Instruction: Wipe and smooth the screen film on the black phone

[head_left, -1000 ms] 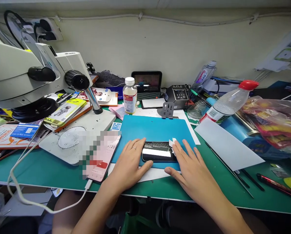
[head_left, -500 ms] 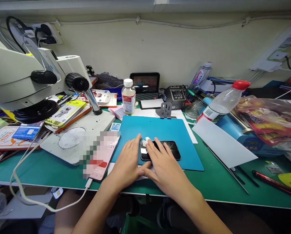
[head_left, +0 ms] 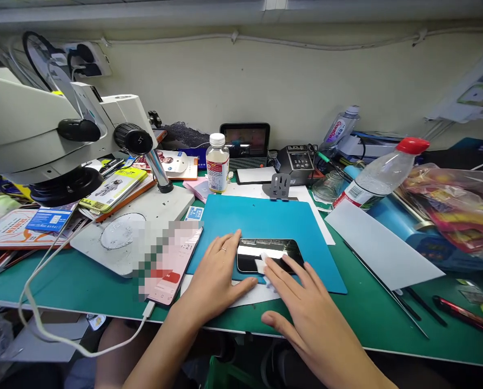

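Note:
A smartphone with a glossy black screen lies face up on a blue mat. My right hand has its fingertips on the phone's lower edge, holding a crumpled white tissue under them against the glass; its thumb is spread away. To the left of the phone rests my left hand, fingers stretched out and thumb apart, its fingertips at the phone's left end. Part of the phone's right side and some of the tissue are covered by my right fingers. A white sheet shows beneath the mat's front edge.
A second phone, lit and plugged into a white cable, lies left of the mat. Behind it stands a microscope. A drink bottle is behind the mat. Tweezers and a red-capped bottle are at right.
My right hand has slid right and toward me with the tissue, uncovering more of the screen. The hands' thumbs have come apart. The whole view has shifted slightly.

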The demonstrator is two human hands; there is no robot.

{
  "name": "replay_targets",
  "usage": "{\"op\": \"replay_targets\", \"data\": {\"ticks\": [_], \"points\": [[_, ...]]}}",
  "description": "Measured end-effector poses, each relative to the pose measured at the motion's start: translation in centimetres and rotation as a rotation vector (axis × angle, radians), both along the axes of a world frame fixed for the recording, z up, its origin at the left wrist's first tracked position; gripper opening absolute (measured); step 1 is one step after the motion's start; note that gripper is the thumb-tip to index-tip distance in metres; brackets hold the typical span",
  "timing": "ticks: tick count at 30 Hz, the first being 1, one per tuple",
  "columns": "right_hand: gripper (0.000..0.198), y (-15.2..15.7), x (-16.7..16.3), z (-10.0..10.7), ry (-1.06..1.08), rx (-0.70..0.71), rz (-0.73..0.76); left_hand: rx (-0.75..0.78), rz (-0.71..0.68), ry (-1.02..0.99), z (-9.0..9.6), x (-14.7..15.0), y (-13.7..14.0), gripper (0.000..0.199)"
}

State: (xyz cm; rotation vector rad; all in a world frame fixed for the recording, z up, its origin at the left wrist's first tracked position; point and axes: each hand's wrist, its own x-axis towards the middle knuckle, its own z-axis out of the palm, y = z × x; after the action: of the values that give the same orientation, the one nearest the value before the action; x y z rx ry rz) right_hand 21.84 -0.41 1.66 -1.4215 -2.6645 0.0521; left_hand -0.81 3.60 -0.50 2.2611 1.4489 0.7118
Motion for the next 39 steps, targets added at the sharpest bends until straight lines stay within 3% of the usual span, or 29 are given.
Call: {"op": "replay_targets", "data": {"ticks": [8,21,32,39], "points": [[0.069,1.5,3.5,-1.0,-0.051,0.076,-0.17,-0.012,0.02,0.008,-0.2,0.1,-0.1,0.082],[0.067,5.0,-1.5,0.6,0.026,0.003,-0.079,0.027,0.004,0.023,-0.1,0.2,0.1,0.075],[0.063,3.3,2.0,0.3,0.0,0.096,-0.122,0.009,0.0,0.005,0.0,0.1,0.0,0.077],[0.065,4.8,-0.5,0.8,0.023,0.019,-0.139,0.027,-0.004,0.019,0.0,0.2,0.1,0.074]]}}
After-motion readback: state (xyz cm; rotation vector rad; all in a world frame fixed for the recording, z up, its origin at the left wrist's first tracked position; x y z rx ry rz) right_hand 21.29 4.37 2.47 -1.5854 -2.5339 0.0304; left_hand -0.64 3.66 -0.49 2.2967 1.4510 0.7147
